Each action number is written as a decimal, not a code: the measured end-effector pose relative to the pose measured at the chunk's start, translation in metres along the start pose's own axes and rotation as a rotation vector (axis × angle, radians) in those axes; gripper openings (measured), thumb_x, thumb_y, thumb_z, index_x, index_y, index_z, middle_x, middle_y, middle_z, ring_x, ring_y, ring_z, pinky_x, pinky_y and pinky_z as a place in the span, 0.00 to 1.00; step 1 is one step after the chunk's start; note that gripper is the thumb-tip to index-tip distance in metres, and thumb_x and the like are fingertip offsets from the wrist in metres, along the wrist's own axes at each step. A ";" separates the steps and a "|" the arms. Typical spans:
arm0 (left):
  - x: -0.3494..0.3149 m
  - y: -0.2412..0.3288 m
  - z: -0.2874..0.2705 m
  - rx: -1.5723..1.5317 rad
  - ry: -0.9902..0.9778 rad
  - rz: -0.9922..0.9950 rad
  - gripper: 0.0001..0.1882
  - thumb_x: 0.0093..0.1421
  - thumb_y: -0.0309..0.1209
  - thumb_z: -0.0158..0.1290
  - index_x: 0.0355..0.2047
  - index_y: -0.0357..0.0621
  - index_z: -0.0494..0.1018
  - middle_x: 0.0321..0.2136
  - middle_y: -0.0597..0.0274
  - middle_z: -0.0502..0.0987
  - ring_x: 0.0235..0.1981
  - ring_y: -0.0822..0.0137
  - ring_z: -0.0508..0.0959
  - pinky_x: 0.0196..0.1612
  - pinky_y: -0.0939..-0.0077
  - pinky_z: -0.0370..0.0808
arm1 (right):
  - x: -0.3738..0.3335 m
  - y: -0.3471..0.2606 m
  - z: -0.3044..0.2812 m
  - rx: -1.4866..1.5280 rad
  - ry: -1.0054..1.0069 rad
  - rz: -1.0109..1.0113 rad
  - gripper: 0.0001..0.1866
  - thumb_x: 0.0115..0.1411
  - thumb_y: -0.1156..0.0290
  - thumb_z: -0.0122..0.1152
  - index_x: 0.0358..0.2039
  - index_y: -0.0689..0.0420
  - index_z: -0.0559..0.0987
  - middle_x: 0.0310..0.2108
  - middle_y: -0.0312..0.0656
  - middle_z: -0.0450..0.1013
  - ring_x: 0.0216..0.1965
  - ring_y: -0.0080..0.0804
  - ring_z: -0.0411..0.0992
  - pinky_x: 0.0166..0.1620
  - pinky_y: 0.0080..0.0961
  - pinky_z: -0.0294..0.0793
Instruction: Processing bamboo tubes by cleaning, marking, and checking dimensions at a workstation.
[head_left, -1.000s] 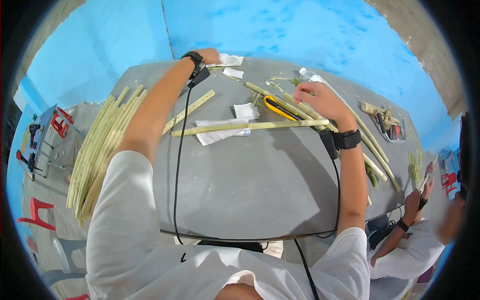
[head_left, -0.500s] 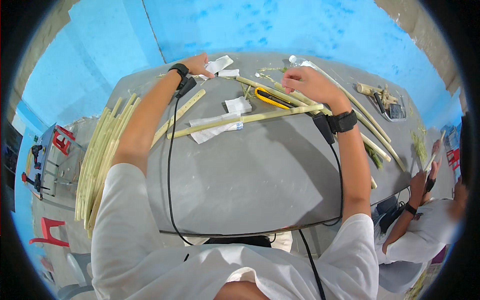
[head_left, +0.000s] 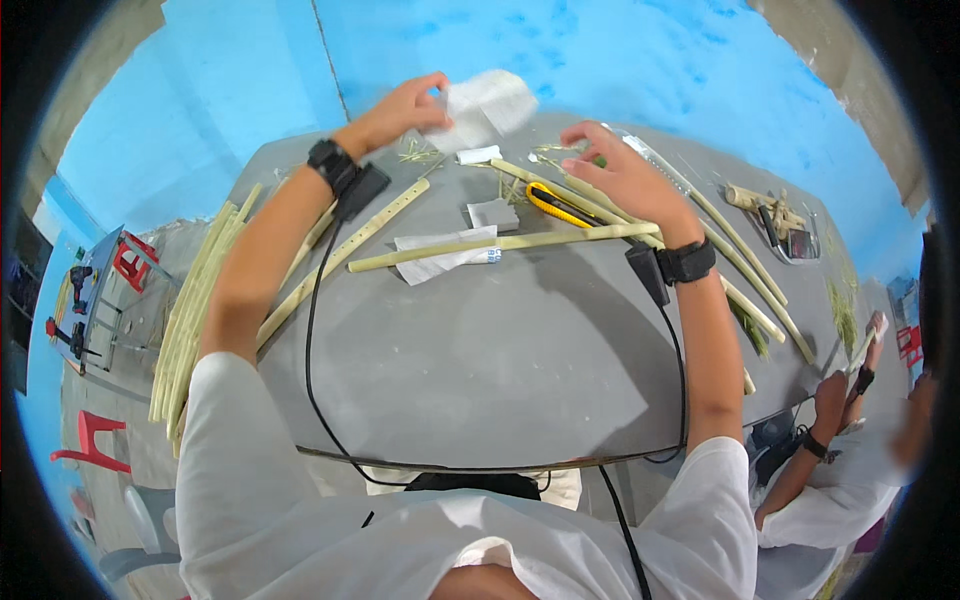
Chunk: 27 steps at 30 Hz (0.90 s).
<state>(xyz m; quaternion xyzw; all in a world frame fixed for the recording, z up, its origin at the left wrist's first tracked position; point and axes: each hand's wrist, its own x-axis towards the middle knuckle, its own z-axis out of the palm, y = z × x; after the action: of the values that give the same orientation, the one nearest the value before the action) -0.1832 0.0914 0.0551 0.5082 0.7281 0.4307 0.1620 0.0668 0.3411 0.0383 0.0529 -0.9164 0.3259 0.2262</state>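
Pinched in my left hand (head_left: 412,110) is a white paper sheet (head_left: 492,108), raised above the far edge of the grey table. My right hand (head_left: 630,180) hovers with bent, parted fingers and holds nothing. Below it lie pale green stalks and a yellow utility knife (head_left: 560,203). One long stalk (head_left: 560,238) rests across a second paper sheet (head_left: 425,268) in the middle of the table. Beside that lies a small folded white paper (head_left: 493,214). A stalk with small holes (head_left: 345,250) slants under my left arm.
A pile of stalks (head_left: 195,310) overhangs the table's left end. At the back right are a clear tray (head_left: 800,245) with a dark-handled tool and more long stalks (head_left: 745,260). Another person (head_left: 830,460) works at the right. Red stools (head_left: 95,440) stand on the left floor.
My left hand has lifted the white paper sheet off the far side of the table. My right hand has opened its fingers a little, staying above the stalks.
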 end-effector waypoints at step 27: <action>-0.139 0.016 0.063 0.544 -0.199 -0.043 0.31 0.60 0.45 0.60 0.57 0.38 0.68 0.52 0.50 0.71 0.55 0.54 0.71 0.55 0.62 0.70 | -0.071 0.178 -0.168 0.262 1.220 0.210 0.21 0.64 0.73 0.54 0.56 0.68 0.67 0.29 0.48 0.80 0.18 0.24 0.69 0.23 0.21 0.66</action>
<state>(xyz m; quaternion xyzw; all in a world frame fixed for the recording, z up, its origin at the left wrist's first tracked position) -0.0716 -0.0002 0.0036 0.5571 0.8080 0.1641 0.0993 0.1500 0.5807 0.0195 -0.2056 -0.5753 0.4273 0.6665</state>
